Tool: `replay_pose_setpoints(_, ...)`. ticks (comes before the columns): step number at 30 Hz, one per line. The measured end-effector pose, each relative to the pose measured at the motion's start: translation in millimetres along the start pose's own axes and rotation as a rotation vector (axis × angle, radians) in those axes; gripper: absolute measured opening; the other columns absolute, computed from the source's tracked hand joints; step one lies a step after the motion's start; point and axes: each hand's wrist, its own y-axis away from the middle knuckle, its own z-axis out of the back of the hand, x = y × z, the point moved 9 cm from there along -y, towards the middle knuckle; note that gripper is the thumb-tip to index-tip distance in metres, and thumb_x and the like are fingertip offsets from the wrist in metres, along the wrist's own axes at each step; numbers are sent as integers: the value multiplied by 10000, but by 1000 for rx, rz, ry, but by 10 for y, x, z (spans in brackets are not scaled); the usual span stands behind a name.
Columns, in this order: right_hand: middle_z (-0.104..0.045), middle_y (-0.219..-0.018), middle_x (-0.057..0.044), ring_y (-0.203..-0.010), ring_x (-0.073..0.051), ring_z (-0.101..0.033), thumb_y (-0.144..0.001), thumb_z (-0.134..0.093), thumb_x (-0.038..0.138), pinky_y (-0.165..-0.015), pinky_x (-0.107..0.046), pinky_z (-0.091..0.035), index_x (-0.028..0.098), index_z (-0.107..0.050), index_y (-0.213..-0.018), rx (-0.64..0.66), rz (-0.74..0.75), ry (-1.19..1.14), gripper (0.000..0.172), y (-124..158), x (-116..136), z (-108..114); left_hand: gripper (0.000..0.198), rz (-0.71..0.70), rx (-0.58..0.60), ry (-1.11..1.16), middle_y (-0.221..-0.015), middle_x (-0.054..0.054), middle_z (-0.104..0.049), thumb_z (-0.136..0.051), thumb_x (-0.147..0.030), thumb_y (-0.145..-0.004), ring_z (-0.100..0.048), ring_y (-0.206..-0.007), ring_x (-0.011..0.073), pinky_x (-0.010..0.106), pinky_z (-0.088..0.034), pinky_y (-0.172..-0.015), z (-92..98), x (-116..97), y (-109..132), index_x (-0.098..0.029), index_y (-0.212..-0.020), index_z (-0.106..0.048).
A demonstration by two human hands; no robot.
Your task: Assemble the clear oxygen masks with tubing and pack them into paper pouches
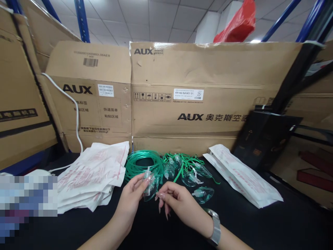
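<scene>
My left hand (133, 192) is closed round a clear green oxygen mask (154, 184), its pale connector sticking up above the thumb. Just to the right, my right hand (175, 198) has thumb and forefinger pinched together near the mask's lower edge. Whatever is in that pinch is too small to make out; the other fingers hang loosely down. Behind the held mask lies a coil of green tubing (130, 161). More masks (188, 177) with green elastic straps (186, 163) are heaped to its right, and one mask (204, 194) lies nearer my right wrist.
White printed packets (95, 170) are stacked on the left of the black table (161, 236). Another white packet (241, 178) lies on the right. Cardboard panels (215, 69) stand along the back, with a dark bag (262, 139) at right and a white cable (77, 118) at left.
</scene>
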Motion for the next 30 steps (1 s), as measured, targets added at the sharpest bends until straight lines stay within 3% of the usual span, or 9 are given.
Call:
replay_pose_setpoints(11, -538, -675, 8, -549, -98, -513, -840, -446, 310, -536, -222, -433, 169, -530, -782, -98, 92, 125, 174, -34, 11, 117, 347, 18, 18, 38, -878, 65, -703, -692, -357, -628, -624, -871, 212, 252, -469, -713, -20, 29, 11, -157, -905, -630)
replay_pose_setpoints(30, -547, -709, 5, -592, -102, -528, -861, -412, 216, -586, -217, -453, 186, -551, -782, -55, 198, 247, 163, 50, 206, 30, 263, 72, 98, 59, -811, 51, -711, -684, -327, -642, -639, -759, 192, 263, -467, -685, -128, 72, 43, -160, -844, -666)
